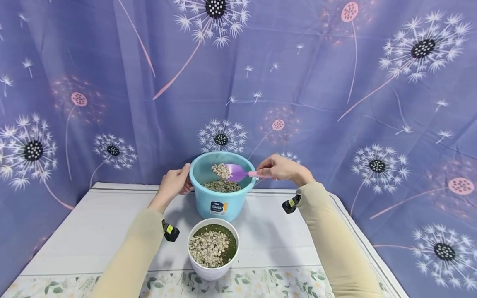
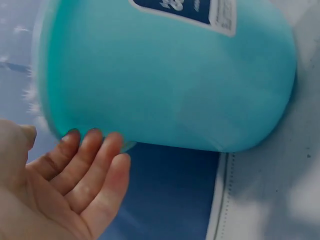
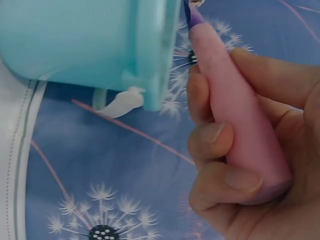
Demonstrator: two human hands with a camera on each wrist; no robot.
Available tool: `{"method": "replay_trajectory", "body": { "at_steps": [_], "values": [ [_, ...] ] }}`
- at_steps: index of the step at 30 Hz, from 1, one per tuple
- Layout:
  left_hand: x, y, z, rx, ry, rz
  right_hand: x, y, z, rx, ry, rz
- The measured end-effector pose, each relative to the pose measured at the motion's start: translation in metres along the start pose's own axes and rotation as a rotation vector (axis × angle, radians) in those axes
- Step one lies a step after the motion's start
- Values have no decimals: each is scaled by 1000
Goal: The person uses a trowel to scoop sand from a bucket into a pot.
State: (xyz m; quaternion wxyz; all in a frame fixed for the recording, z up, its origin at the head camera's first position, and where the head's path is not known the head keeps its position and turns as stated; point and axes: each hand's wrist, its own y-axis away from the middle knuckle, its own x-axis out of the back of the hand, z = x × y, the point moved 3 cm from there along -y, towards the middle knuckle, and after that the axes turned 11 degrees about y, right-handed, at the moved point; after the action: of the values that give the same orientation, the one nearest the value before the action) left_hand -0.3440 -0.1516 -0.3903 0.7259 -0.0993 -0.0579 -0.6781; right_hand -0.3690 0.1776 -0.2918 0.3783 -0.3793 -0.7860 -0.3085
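My right hand [image 1: 281, 167] grips the pink handle [image 3: 240, 115] of a garden trowel, its fingers wrapped round it in the right wrist view. The trowel's purple blade [image 1: 237, 171] is over the mouth of a light blue bucket [image 1: 202, 199] and carries a heap of pale gravel [image 1: 221, 171]. More gravel [image 1: 222, 186], darker in look, lies inside the bucket. At the bucket's left side is my left hand [image 1: 172, 183]; in the left wrist view its fingertips [image 2: 116, 142] rest against the outer wall near the rim, thumb apart.
Nearer to me stands a white pot [image 1: 210, 273], with pale gravel over part of a dark green surface. Both containers are on a table with a white cloth [image 1: 100, 223] and a leafy printed strip [image 1: 275, 283] at the front. A purple dandelion-print curtain [image 1: 283, 82] hangs close behind the bucket.
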Motion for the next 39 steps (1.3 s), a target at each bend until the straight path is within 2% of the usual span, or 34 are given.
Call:
{"method": "replay_trajectory", "body": {
  "at_steps": [4,8,12,17,22,26,33,36,39],
  "values": [
    [5,22,2,-79,28,-33,4,14,-6,57,35,22],
    [8,48,-1,-158,10,-112,5,31,-13,112,108,68],
    [8,75,-5,-221,11,-265,1,50,-19,133,128,94],
    [5,98,-13,-240,30,-477,-11,65,-21,156,154,112],
    [0,114,-25,-241,70,-638,-31,77,-23,188,174,136],
    [-5,124,-32,-266,110,-712,-51,88,-24,190,180,155],
    [-15,132,-41,-216,182,-799,-89,103,-32,207,211,189],
    [-16,132,-41,-201,183,-813,-101,105,-35,215,191,185],
    [-17,131,-41,-198,169,-799,-111,104,-35,210,174,176]
  ]
}}
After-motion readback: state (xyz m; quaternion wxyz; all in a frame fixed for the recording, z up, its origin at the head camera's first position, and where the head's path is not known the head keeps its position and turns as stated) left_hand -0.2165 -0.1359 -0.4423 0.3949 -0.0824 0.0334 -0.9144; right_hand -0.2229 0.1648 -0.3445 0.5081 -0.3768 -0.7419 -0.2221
